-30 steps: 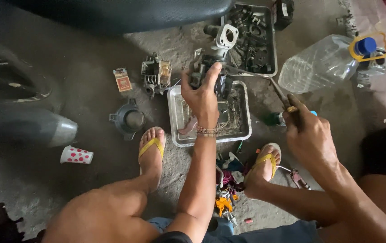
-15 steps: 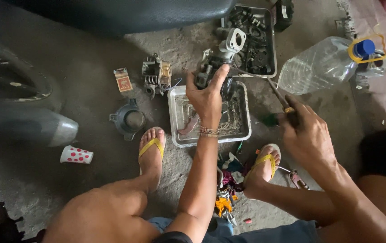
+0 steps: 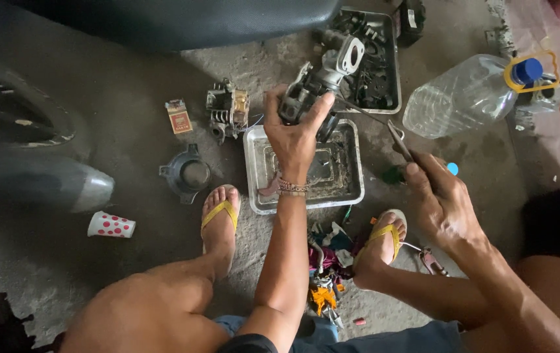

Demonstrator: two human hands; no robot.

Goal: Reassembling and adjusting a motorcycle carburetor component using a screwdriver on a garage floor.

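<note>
tray (image 3: 352,189): our landmark, dull scratched sheet metal, rectangular, grimy inside, sitting on rough concrete

plastic jug (image 3: 463,98): clear, ribbed, blue cap, lying on its side up and right of the tray

carburetor (image 3: 319,85): we're holding this lumpy grey casting just above the tray's far edge

left hand (image 3: 296,134): we're wrapping fingers tight around the carburetor body, thumb up

right hand (image 3: 440,196): right of the tray, fingers closed on a screwdriver (image 3: 397,140), tip reaching toward the casting

tip, we reckon: keep the casting braced over the tray so drips and small screws land inside, and drive the tool dead straight
</note>
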